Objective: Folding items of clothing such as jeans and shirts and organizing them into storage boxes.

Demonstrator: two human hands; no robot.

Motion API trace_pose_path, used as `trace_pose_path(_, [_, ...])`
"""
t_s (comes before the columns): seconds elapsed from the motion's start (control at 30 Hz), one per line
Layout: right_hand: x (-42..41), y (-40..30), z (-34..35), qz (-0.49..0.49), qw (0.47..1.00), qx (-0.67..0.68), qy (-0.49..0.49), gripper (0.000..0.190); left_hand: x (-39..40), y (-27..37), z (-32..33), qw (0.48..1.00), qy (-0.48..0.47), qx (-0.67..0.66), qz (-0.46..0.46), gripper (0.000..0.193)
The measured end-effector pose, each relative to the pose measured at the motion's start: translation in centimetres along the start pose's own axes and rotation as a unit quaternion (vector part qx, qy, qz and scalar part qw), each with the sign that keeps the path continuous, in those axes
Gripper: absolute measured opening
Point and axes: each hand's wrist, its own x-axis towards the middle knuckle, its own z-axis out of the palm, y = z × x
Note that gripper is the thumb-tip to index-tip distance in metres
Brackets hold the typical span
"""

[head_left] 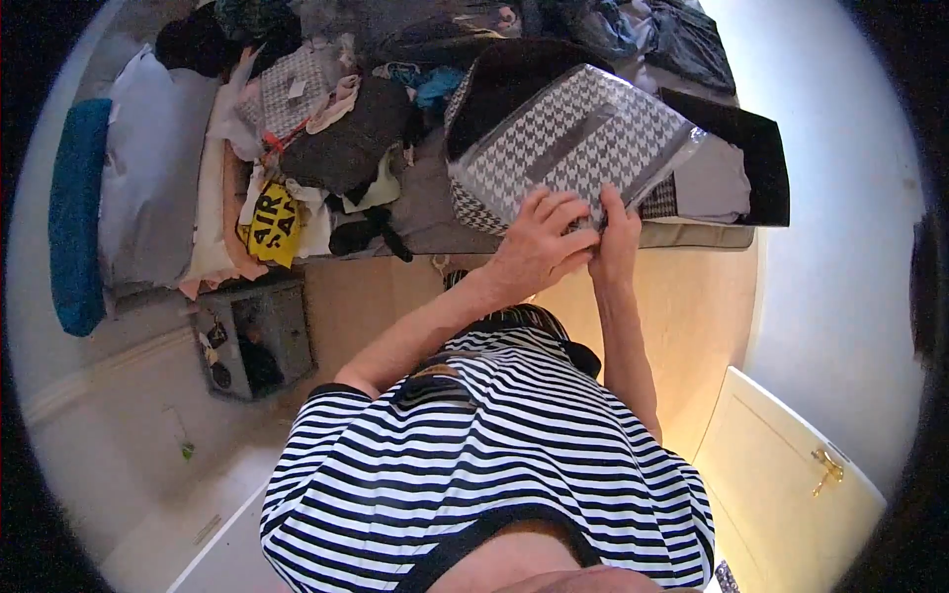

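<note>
Both of my hands meet at the lower edge of a flat grey-and-white houndstooth piece (637,141) in clear plastic wrapping. My left hand (545,236) grips that edge with curled fingers. Close beside it, my right hand (617,222) pinches the same edge, thumb uppermost. Behind the package stands an open houndstooth fabric box (474,211) with a black inside (511,74), partly hidden by it. To the right, a folded light-grey cloth (712,178) lies against a black panel (767,174).
A bed (426,193) carries piled clothes, a second houndstooth package (293,85), a yellow printed bag (274,226) and pillows (156,178). Below its left side is a grey bedside cabinet (274,326). A white door (786,445) with a brass handle stands at lower right.
</note>
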Motion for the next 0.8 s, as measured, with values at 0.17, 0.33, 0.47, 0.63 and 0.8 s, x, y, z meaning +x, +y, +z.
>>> trace_pose_path(0.17, [0.1,0.3,-1.2,-0.018,1.0,0.007,0.012,0.026,-0.2,-0.6,2.3,0.999,0.015,0.006,0.045,0.021])
trace_pose_path(0.33, [0.3,0.7,-0.7,-0.042,0.995,0.067,0.063,0.023,-0.1,-0.3,1.0,0.997,0.068,-0.037,-0.007,0.025])
trace_pose_path(0.47, [0.9,0.8,-1.4,-0.007,0.997,0.046,0.064,0.021,1.5,1.2,0.9,0.991,0.118,0.061,-0.032,0.03])
trace_pose_path(0.63, [0.3,0.2,-0.9,-0.036,0.994,0.1,0.036,0.012,1.6,-0.6,1.9,0.987,0.132,0.082,0.035,0.025])
trace_pose_path(0.8, [-0.1,-0.5,-1.1,0.014,0.994,0.105,0.015,0.016,1.7,-0.5,1.7,0.989,0.133,-0.014,0.063,0.017])
